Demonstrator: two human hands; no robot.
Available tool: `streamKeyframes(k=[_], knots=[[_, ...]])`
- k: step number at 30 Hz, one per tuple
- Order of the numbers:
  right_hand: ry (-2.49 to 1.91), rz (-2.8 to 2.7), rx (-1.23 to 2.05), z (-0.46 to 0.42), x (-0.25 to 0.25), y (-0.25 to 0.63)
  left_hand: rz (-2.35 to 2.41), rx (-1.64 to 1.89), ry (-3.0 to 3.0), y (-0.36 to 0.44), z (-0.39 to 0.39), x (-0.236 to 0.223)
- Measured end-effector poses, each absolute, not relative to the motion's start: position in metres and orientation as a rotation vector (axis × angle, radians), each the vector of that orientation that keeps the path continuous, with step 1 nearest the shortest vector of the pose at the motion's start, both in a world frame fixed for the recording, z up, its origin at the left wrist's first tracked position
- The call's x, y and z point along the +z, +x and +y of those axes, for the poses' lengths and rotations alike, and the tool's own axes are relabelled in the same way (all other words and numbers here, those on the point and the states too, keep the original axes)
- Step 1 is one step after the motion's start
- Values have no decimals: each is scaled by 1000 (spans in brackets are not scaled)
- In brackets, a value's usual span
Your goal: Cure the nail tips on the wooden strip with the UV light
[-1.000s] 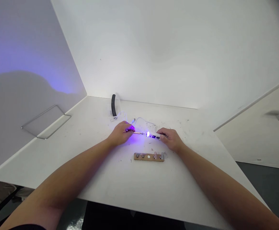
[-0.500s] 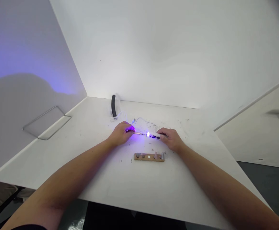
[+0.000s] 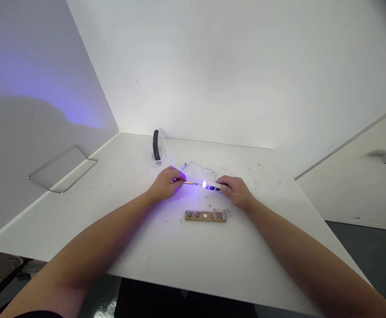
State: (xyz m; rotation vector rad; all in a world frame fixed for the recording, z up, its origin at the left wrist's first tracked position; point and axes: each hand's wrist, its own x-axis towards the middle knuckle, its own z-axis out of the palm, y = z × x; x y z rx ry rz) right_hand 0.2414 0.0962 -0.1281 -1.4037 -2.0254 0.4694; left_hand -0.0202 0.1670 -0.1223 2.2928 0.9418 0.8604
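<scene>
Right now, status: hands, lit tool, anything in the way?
Left hand pinching thin brass rod, tip toward lit white pen-shaped device in right hand. Studded wooden strip near hands, untouched.

Left hand [image 3: 165,184] and right hand [image 3: 236,192] curl inward

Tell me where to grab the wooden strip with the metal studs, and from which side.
Pinch the wooden strip by its two long edges at the middle, beside the round hole, where no stud stands, coming from the near side. It lies flat on the white table, studs up, and your right hand sits just beyond it, so the far side looks tighter.
</scene>
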Motion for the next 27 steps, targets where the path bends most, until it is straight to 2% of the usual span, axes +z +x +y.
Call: streamKeyframes(k=[27], knots=[[-1444,-2023,471,96,-127,241,957,835,2301,-19,165,-120]])
